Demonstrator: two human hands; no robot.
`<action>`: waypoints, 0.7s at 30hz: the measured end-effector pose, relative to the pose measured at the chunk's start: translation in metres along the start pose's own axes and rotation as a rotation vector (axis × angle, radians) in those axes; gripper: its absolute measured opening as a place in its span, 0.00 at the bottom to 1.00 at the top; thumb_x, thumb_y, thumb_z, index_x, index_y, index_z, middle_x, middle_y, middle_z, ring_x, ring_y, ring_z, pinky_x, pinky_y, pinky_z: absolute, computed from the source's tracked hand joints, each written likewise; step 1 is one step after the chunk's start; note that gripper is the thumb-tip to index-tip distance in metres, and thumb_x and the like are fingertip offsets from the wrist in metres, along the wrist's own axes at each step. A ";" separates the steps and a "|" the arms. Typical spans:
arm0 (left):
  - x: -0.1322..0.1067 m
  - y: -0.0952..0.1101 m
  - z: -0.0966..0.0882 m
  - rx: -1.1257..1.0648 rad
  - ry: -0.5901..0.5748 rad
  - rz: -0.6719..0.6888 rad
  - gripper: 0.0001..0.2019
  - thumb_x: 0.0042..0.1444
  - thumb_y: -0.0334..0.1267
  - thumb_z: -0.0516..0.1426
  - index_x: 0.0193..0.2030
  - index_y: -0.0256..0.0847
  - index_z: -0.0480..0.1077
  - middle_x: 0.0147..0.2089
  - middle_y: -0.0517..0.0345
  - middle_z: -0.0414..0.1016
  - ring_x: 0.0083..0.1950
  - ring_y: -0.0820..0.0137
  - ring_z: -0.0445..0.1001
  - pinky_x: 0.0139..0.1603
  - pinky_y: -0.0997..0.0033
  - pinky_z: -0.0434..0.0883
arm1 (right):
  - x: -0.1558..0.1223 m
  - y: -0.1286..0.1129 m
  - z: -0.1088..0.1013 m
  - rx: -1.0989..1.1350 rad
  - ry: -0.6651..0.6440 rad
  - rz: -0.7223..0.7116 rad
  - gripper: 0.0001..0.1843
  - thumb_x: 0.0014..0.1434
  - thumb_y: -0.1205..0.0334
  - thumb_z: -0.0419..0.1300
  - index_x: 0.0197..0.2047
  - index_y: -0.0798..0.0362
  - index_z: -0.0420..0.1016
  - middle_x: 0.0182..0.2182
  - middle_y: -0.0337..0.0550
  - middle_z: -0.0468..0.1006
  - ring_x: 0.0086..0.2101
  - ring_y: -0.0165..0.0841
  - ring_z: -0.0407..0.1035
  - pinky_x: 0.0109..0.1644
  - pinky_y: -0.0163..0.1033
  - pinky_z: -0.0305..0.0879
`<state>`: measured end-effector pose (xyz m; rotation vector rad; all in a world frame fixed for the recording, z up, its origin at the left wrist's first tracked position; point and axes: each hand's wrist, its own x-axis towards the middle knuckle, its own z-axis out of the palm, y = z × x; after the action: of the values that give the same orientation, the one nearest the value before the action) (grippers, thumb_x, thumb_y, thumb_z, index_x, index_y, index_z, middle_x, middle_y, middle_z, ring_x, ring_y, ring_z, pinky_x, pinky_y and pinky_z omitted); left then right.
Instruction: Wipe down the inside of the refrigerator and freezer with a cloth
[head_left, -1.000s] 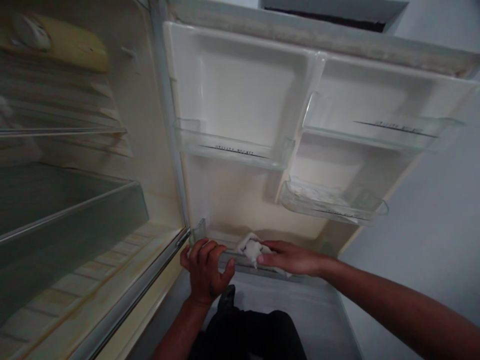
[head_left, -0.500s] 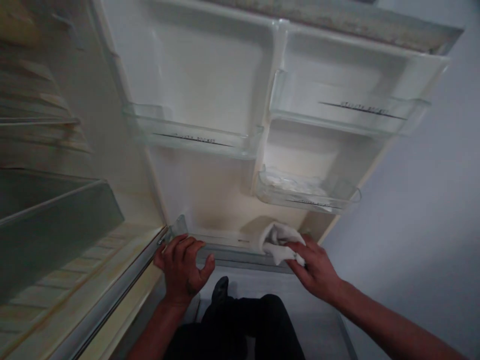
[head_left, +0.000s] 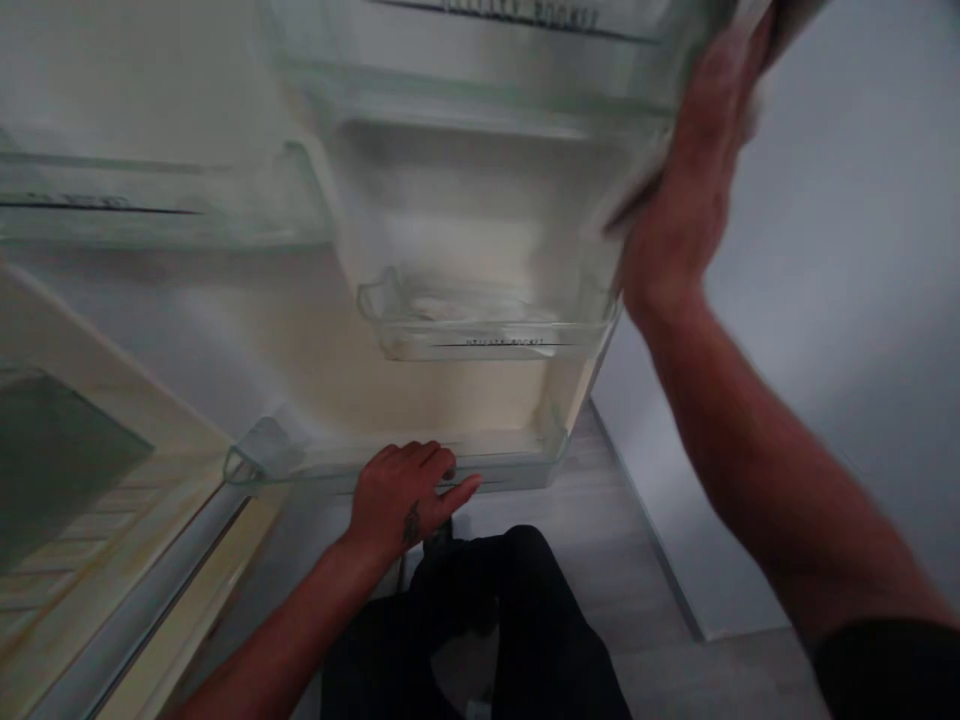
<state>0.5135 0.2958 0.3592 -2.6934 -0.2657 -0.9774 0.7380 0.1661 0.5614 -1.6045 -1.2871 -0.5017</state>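
Note:
My left hand (head_left: 405, 490) is at the bottom door shelf (head_left: 517, 472) of an open fridge, a clear plastic bin. Its fingers curl over the front rim, and the thumb stretches to the right. Higher up, my right hand (head_left: 690, 180) is at the door's outer edge, beside the upper right door pocket (head_left: 487, 85). Motion blurs it, and most of its fingers are hidden. A pale bit of the white cloth (head_left: 748, 14) shows by its fingertips. Between the hands sits a smaller clear pocket (head_left: 502, 340) with whitish contents.
Another clear door pocket (head_left: 150, 205) spans the left. The fridge cabinet, with a ribbed, stained floor (head_left: 82, 535), lies at lower left. A pale wall panel (head_left: 840, 330) stands right of the door. My dark-trousered legs (head_left: 532, 610) are below, above the grey floor (head_left: 600, 540).
My right hand has moved up from the bottom shelf to the door's upper edge. My left hand has shifted right, onto the bottom shelf's rim. The view has come closer to the door.

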 end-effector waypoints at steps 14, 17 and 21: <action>-0.001 0.000 0.002 0.047 -0.009 0.027 0.18 0.55 0.57 0.61 0.29 0.46 0.66 0.25 0.65 0.71 0.30 0.66 0.71 0.37 0.63 0.62 | -0.302 0.080 0.121 0.571 0.252 0.636 0.36 0.71 0.38 0.46 0.70 0.53 0.64 0.70 0.53 0.62 0.71 0.41 0.52 0.77 0.56 0.42; -0.002 0.002 0.002 0.048 0.015 0.003 0.18 0.57 0.57 0.61 0.28 0.46 0.66 0.25 0.65 0.71 0.30 0.67 0.70 0.38 0.63 0.62 | -0.248 0.069 0.103 0.621 0.321 0.565 0.36 0.70 0.35 0.43 0.67 0.51 0.67 0.67 0.50 0.67 0.70 0.41 0.56 0.76 0.56 0.47; -0.001 0.004 0.002 0.025 0.070 -0.010 0.18 0.58 0.55 0.60 0.26 0.46 0.65 0.24 0.64 0.70 0.29 0.68 0.69 0.38 0.63 0.61 | -0.127 0.041 0.053 0.763 0.373 0.392 0.39 0.67 0.30 0.37 0.63 0.45 0.72 0.58 0.43 0.77 0.67 0.39 0.62 0.74 0.53 0.55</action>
<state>0.5146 0.2920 0.3564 -2.6317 -0.2753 -1.0611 0.7171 0.1502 0.4200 -1.0077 -0.7171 -0.0334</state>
